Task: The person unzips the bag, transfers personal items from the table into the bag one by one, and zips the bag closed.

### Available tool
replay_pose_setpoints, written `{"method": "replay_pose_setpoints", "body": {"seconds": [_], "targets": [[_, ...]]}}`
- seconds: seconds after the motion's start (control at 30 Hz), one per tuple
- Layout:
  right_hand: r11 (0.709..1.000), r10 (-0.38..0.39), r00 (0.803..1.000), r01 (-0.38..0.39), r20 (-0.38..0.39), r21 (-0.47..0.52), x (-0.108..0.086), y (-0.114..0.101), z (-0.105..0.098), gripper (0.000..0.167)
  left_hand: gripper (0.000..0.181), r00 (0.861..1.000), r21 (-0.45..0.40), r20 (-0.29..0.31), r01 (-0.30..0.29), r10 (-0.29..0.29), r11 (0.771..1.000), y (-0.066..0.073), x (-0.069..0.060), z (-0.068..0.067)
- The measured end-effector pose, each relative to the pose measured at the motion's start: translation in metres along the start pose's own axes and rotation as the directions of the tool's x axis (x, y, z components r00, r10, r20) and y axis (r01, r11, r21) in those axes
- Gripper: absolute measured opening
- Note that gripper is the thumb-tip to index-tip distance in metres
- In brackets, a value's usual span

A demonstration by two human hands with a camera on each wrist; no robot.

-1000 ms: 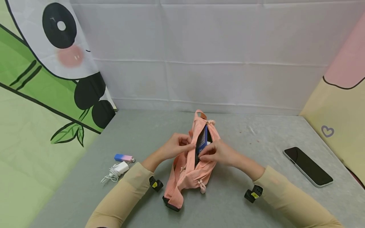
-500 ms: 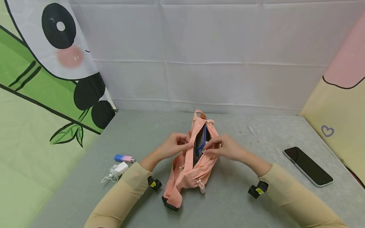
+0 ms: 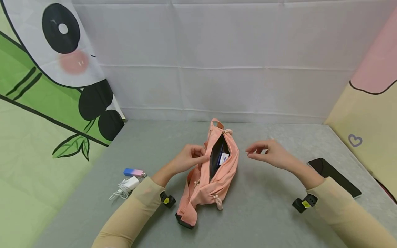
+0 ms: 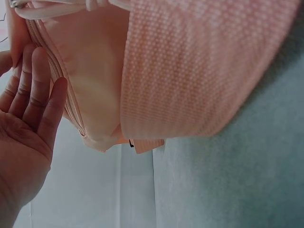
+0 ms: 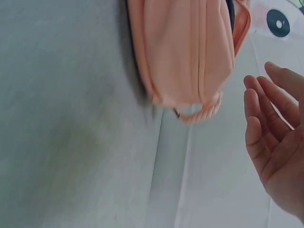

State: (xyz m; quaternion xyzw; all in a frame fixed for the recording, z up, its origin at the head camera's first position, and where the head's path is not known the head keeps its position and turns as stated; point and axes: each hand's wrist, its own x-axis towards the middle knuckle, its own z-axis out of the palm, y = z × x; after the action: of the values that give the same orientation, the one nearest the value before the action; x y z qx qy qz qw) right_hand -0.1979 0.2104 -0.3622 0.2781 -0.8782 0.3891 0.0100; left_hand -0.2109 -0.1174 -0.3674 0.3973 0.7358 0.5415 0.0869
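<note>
A pink fabric sling bag (image 3: 224, 182) lies on the grey table with its zipped top gaping. Inside its dark opening a dark blue item with a white label (image 3: 224, 158) shows in part. My left hand (image 3: 189, 159) pinches the left edge of the opening between thumb and fingers. The left wrist view has that hand (image 4: 31, 123) at the zip, beside the wide woven strap (image 4: 199, 71). Off to the right of the bag, my right hand (image 3: 274, 155) hovers with loosely bent fingers and holds nothing. In the right wrist view this hand (image 5: 278, 137) is apart from the bag (image 5: 178, 52).
A black-screened phone (image 3: 336, 177) lies at the right, partly behind my right forearm. Left of my left forearm are a blue-and-pink stick (image 3: 134, 172) and a white charger (image 3: 131, 183) with a coiled cable (image 3: 121, 190). A pale cloth wall (image 3: 217, 62) closes the back.
My right hand has come out of the bag's opening and moved right, away from it. The blue item has sunk lower inside. My left hand keeps its hold on the edge.
</note>
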Motion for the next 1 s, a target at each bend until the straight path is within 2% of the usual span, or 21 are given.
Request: {"method": "replay_pose_setpoints", "body": {"seconds": [0.2,0.4,0.53,0.77,1.0], "targets": [[0.999,0.035,0.999,-0.035,-0.002,0.020,-0.020,0.025,-0.018,0.019,0.020,1.000,0.005,-0.007,0.001,-0.001,1.000,-0.003,-0.001,-0.001],[1.000,0.016,1.000,-0.017,0.007,0.018,-0.041,0.044,-0.031,0.024,0.019,1.000,0.006,-0.002,0.025,-0.025,1.000,-0.003,-0.002,0.000],[0.999,0.032,0.999,-0.033,-0.003,-0.029,-0.055,0.057,-0.047,0.027,0.018,1.000,0.005,0.004,0.028,-0.028,1.000,-0.002,-0.001,0.002],[0.987,0.117,0.991,-0.122,-0.059,-0.100,-0.087,0.086,-0.077,0.029,0.019,0.999,0.011,-0.006,0.037,-0.037,0.999,0.000,-0.001,0.002],[0.966,0.146,0.985,-0.162,-0.091,-0.199,-0.115,0.113,-0.094,0.031,0.018,1.000,0.007,0.001,0.022,-0.022,1.000,-0.001,-0.001,0.001]]}}
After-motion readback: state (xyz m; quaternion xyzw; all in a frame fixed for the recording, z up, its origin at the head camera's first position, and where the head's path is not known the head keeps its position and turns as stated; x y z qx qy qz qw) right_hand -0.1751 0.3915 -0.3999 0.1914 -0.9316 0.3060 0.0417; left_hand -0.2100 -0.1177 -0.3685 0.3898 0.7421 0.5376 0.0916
